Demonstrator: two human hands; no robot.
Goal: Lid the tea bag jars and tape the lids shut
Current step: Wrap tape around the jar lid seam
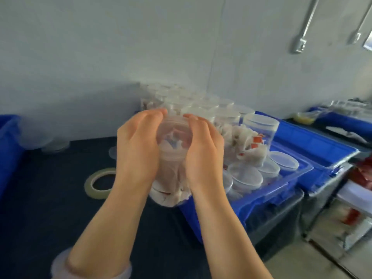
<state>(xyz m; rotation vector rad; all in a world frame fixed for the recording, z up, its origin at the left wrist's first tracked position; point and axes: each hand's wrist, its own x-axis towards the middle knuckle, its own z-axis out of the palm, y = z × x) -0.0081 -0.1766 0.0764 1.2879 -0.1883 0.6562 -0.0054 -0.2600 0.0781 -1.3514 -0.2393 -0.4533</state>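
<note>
Dark table (50, 208): left hand (138, 146), right hand (203, 154) grip jar (173, 158).

text: none legible | labels: none | numbers: none | signs: none

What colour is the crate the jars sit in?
The crate is blue; the head view, the only one, shows it.
</note>
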